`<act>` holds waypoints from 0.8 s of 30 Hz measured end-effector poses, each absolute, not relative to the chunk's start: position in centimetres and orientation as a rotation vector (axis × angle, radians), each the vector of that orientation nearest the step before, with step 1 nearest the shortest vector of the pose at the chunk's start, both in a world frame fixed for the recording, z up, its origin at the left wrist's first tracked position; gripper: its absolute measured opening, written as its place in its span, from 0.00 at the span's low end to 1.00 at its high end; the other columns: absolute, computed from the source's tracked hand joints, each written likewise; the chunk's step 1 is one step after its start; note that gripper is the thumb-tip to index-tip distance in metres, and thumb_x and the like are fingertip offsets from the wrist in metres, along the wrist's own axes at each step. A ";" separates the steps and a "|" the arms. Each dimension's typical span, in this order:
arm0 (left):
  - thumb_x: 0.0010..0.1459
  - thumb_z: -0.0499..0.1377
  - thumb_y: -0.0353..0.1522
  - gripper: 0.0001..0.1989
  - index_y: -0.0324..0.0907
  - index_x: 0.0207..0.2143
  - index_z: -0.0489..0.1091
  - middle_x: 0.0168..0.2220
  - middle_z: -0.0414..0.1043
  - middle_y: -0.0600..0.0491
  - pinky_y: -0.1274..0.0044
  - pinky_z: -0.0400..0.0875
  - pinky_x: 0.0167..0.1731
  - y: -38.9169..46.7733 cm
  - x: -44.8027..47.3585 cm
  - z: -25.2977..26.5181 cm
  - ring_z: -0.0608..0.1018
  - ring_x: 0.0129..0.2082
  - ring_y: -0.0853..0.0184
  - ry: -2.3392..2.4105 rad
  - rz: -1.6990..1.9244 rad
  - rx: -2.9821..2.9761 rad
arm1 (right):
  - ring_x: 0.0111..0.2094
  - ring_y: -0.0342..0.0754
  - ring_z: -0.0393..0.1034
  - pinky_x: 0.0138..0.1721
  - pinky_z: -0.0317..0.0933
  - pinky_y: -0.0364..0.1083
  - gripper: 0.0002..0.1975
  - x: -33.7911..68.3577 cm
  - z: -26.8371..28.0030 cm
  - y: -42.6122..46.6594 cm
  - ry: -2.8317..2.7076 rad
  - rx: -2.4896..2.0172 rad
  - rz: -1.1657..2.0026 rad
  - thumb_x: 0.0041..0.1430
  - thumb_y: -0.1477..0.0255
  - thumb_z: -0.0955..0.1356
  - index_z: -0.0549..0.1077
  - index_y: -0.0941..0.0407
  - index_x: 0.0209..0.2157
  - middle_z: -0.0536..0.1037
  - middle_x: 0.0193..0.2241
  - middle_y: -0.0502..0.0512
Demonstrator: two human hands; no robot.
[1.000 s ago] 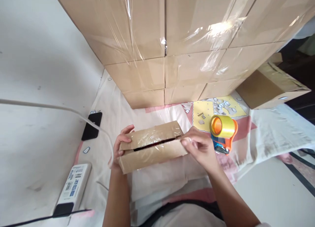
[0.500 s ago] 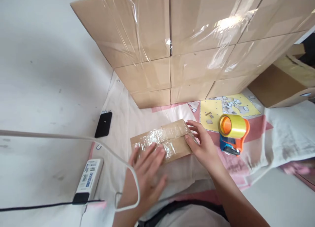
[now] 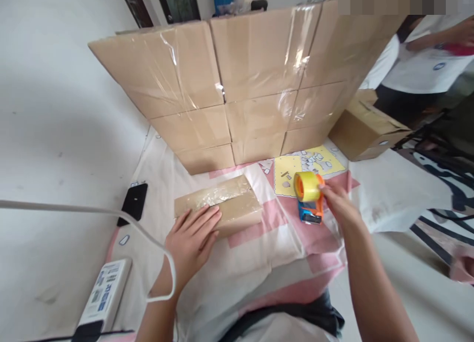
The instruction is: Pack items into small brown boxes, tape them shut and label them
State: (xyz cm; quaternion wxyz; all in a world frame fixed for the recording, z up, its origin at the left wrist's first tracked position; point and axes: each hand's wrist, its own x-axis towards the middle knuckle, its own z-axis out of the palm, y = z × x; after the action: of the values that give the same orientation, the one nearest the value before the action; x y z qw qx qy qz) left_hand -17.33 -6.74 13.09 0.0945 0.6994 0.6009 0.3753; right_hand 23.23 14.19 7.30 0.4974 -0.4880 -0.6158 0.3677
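Note:
A small cardboard box [image 3: 239,196] with clear tape across its top lies on the cloth before me. My left hand [image 3: 192,240] rests flat on the box's near left part, fingers stretched out. To the right, my right hand [image 3: 339,202] has its fingers closed on the orange side of a tape dispenser [image 3: 317,206]. The dispenser carries a wide yellow roll of tape [image 3: 311,185] and has a blue front part. Part of my right hand's grip is hidden from view.
Stacked, taped cardboard boxes [image 3: 259,95] form a wall behind. Another box [image 3: 365,134] stands at the right, near a person in a white shirt [image 3: 425,60]. On the left are a black phone-like slab [image 3: 133,203], a power strip [image 3: 107,287] and a white cable [image 3: 111,213].
My right hand has left the small box and moved right to take hold of the tape dispenser. My left hand has settled on the box. The view has shifted right and up.

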 end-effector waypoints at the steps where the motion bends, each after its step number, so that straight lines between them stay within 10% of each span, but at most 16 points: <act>1: 0.57 0.70 0.34 0.26 0.58 0.58 0.77 0.57 0.79 0.52 0.56 0.48 0.72 -6.3 -17.4 13.4 0.75 0.63 0.47 1.782 1.130 2.101 | 0.29 0.50 0.77 0.30 0.69 0.49 0.19 22.8 7.3 14.1 -1.605 -1.167 0.994 0.60 0.55 0.74 0.80 0.58 0.38 0.82 0.30 0.60; 6: 0.59 0.69 0.33 0.14 0.55 0.48 0.80 0.42 0.82 0.53 0.64 0.55 0.63 -6.0 -13.1 14.2 0.77 0.47 0.55 2.054 1.399 2.477 | 0.36 0.55 0.76 0.45 0.72 0.58 0.16 19.3 8.5 10.1 -1.912 -1.055 0.800 0.62 0.57 0.73 0.81 0.55 0.29 0.83 0.32 0.58; 10: 0.63 0.64 0.37 0.09 0.51 0.46 0.78 0.39 0.78 0.51 0.67 0.66 0.41 -6.0 -5.9 12.5 0.75 0.38 0.58 1.730 1.233 2.286 | 0.31 0.54 0.76 0.34 0.71 0.51 0.16 16.9 9.8 5.0 -1.744 -0.907 0.884 0.68 0.57 0.67 0.79 0.52 0.35 0.82 0.31 0.57; 16: 0.71 0.50 0.49 0.21 0.47 0.33 0.73 0.38 0.72 0.47 0.66 0.73 0.45 -4.5 -1.4 9.5 0.76 0.42 0.57 1.479 1.164 1.472 | 0.24 0.51 0.66 0.34 0.67 0.54 0.32 14.8 11.3 2.3 -1.761 -0.599 0.744 0.73 0.48 0.51 0.69 0.52 0.26 0.72 0.22 0.54; 24: 0.67 0.55 0.52 0.24 0.46 0.31 0.79 0.38 0.69 0.47 0.67 0.74 0.45 -5.9 0.1 10.0 0.74 0.43 0.57 1.417 1.237 1.301 | 0.21 0.48 0.61 0.31 0.60 0.50 0.24 14.6 9.2 2.6 -1.781 -0.535 0.571 0.75 0.59 0.52 0.60 0.52 0.25 0.66 0.19 0.50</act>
State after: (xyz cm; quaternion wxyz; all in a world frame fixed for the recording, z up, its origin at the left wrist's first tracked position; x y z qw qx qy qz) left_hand 0.13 -5.88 10.00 0.4143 0.5178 0.5638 0.4923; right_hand 14.61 2.56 9.17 0.5631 -0.2274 -0.7566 0.2424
